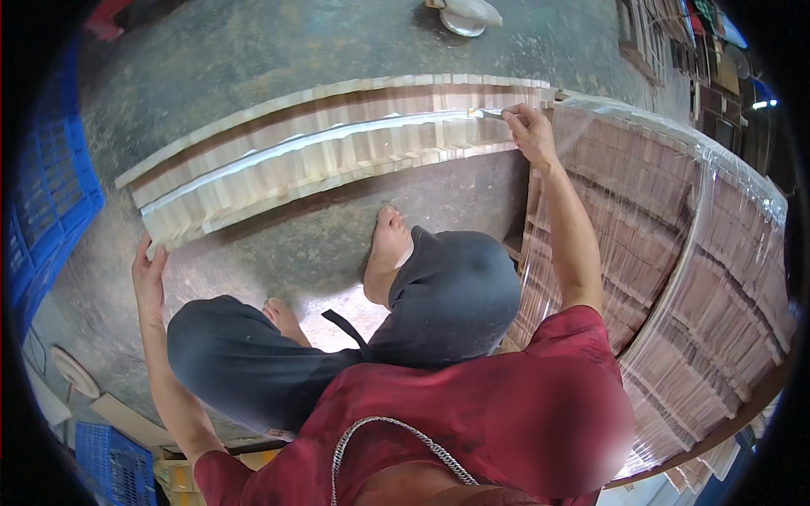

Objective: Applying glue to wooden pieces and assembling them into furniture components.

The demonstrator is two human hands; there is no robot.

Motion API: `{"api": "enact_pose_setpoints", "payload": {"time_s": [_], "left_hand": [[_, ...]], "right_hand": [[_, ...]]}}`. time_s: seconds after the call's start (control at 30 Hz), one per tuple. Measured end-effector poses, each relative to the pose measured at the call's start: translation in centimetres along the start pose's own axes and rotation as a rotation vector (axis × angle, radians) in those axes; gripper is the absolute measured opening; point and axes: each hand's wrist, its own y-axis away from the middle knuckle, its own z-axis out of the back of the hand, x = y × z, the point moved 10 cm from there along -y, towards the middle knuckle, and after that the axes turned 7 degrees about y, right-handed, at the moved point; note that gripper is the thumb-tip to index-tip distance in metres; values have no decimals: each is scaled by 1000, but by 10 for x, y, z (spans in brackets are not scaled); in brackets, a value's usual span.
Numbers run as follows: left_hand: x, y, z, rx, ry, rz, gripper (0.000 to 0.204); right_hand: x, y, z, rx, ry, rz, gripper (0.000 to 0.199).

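A long row of pale wooden pieces (337, 162), packed side by side, lies across the floor in front of me. A whitish, glossy strip (304, 141) runs lengthwise over it. My left hand (150, 274) holds the near left corner of the row between thumb and fingers. Over the right end, my right hand (530, 135) is closed in a pinch around a slim tool (488, 114). Its light yellowish tip touches the strip's right end; the exact kind of tool is too small to make out.
At the right, a big stack of wooden pieces (616, 185) wrapped in clear film stands against the row's end. Blue plastic crates (51, 194) line the left side. A pale rounded object (464, 17) lies on the far floor. My bent knees and bare feet are just behind the row.
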Motion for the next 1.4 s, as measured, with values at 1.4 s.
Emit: {"api": "enact_pose_setpoints", "payload": {"time_s": [1.4], "left_hand": [[3,-1,5,-7,52,34,61]], "right_hand": [[-24,0,73,-480,708,238,15]]}}
